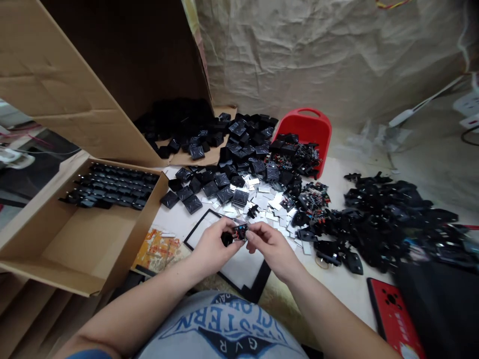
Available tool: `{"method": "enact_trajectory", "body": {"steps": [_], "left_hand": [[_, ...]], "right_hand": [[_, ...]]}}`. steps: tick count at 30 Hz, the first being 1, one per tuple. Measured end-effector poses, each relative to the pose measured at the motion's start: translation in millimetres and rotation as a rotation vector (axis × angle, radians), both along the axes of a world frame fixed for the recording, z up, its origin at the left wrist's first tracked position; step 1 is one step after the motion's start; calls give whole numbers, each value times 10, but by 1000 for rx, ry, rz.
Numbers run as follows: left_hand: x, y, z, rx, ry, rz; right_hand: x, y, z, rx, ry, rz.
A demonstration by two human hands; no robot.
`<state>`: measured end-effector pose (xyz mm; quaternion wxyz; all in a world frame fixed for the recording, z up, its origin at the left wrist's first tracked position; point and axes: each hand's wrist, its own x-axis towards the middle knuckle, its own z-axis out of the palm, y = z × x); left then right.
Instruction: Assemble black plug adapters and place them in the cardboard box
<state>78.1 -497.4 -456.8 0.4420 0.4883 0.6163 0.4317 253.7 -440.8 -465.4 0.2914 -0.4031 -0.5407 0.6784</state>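
My left hand (212,247) is closed around a small black plastic part (226,239) and the near edge of a small circuit board (240,232). The board carries tiny coloured components. At its right edge, the thumb and fingers of my right hand (272,250) pinch it. Whether board and black part are joined, I cannot tell. Both hands are above a flat black-rimmed panel (258,287) with a pale middle. Just beyond my fingers lies a small black pronged piece (253,211), beside scattered small white plates (269,202).
Black square housings (224,194) are heaped ahead. A red scoop (325,130) holds housings and circuit boards. Black plastic parts (389,214) are piled at right, above a red phone (396,316). At left, an open cardboard box (71,249) contains rows of black units (116,184).
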Motion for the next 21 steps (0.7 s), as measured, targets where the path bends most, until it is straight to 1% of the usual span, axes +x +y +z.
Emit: {"method": "enact_trajectory", "body": {"steps": [1, 3, 5, 6, 7, 8, 10, 11, 12, 13, 14, 16, 17, 18, 19, 21], "left_hand": [[3, -19, 5, -6, -32, -31], [0, -35, 16, -48, -173, -78], [-16, -29, 22, -112, -308, -116], [-27, -21, 21, -140, -345, -126], [-37, -14, 18, -157, -362, -128], [-47, -8, 10, -157, -365, -120], [-63, -8, -23, -130, -360, -92], [-70, -15, -51, -127, -358, -73], [-75, -27, -86, -142, -357, -51], [-80, -43, -128, -175, -359, -31], [-83, -61, -175, -223, -362, -13], [-82, -100, -272, -307, -374, 16], [-79, -116, -315, -328, -382, 20], [-75, -128, -351, -338, -392, 19], [-71, -136, -378, -342, -401, 17], [-66, -141, -408, -348, -411, 0]], "right_hand": [[-4, -20, 3, -50, 23, -3], [-7, -63, 9, -92, 51, -36], [9, -89, 19, -94, 48, -32], [27, -92, 28, -75, 28, -16], [50, -89, 39, -29, -8, -4], [80, -83, 52, 56, -62, 1], [149, -73, 79, 314, -208, 12], [185, -77, 87, 453, -293, 52], [219, -92, 87, 578, -384, 134], [248, -118, 76, 678, -477, 262], [272, -156, 53, 754, -561, 423], [298, -257, -22, 860, -685, 744], [302, -314, -70, 904, -722, 860], [301, -368, -119, 940, -742, 941], [297, -416, -164, 969, -751, 990], [284, -483, -232, 1005, -762, 1040]]}}
